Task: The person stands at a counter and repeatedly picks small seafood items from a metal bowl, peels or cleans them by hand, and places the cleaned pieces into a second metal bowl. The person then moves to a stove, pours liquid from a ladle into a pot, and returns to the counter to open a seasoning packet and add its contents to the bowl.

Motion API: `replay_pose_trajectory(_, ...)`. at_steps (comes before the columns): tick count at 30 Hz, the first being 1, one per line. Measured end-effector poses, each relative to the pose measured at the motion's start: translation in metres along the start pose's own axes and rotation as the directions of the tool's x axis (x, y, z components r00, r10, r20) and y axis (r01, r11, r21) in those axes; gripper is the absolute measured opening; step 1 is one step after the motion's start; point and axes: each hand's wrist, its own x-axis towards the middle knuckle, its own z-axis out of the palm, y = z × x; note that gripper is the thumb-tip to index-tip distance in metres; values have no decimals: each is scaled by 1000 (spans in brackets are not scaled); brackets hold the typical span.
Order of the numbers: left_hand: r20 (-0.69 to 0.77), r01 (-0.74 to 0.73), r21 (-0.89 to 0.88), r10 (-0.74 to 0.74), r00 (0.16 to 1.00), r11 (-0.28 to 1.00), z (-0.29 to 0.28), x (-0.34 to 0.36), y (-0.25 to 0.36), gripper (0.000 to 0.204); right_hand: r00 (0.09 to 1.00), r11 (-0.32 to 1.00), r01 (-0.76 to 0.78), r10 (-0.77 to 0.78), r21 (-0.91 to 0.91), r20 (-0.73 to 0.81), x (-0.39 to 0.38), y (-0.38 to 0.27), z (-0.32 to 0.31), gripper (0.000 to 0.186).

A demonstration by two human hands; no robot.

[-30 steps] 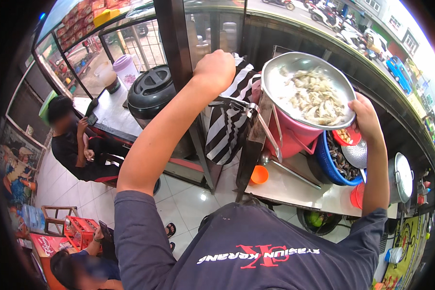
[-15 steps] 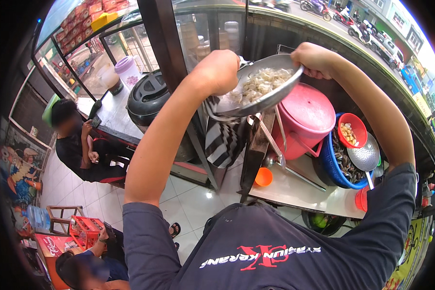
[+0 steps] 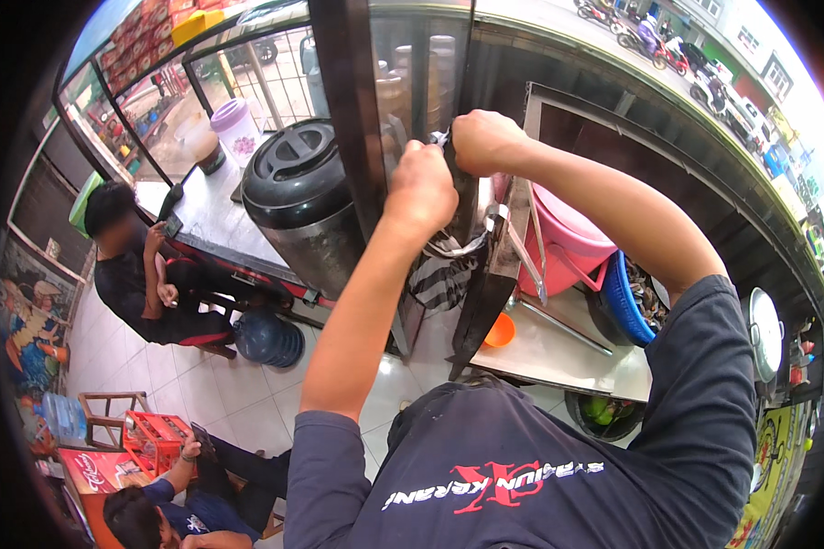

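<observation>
A black-and-white striped plastic bag (image 3: 444, 277) hangs between the dark post of the glass case and the end of the counter. At its top, my left hand (image 3: 421, 190) is closed, fingers bunched on the gathered edge. Just right of it and slightly farther off, my right hand (image 3: 487, 144) is also closed on the bag's upper part, where a bit of striped plastic shows between the two hands. The fingertips and the bag's contents are hidden. Metal tongs (image 3: 527, 259) lean at the counter's edge beside the bag.
Right of the bag stand a pink bucket (image 3: 577, 224) and a blue basin (image 3: 630, 293) of dark shells, partly behind my arm. An orange cup (image 3: 500, 330) sits on the counter. Left is a large black-lidded container (image 3: 298, 197). Two seated people (image 3: 137, 265) are at the left.
The metal pan of pale pieces that both hands held tilted is gone from view. Both hands have moved together onto the striped bag. The view has shifted somewhat.
</observation>
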Motion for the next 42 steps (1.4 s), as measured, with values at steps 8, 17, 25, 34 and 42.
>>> replay_pose_trajectory(8, -116, 50, -190, -73, 991, 981, 48, -15, -18, 32, 938, 912, 205, -78, -357, 338, 66, 3, 13, 24)
replay_pose_trajectory(17, 72, 143, -169, -133, 989, 975, 60, -23, -28, 28, 894, 949, 113, 32, -293, 448, 103, 12, 14, 22)
replay_pose_trajectory(25, -134, -97, -526, 30, 990, 845, 99, -41, -68, 39, 861, 964, 12, 125, -266, 494, 123, 17, 1, 22)
replay_pose_trajectory(34, -263, -217, -801, -3, 965, 558, 121, -74, -75, 40, 554, 946, -91, 307, -311, 774, 178, 78, -14, 19)
replay_pose_trajectory(42, -176, -128, -865, -55, 983, 486, 127, -71, -92, 38, 916, 955, -261, 292, -143, 275, 121, 58, -19, 9)
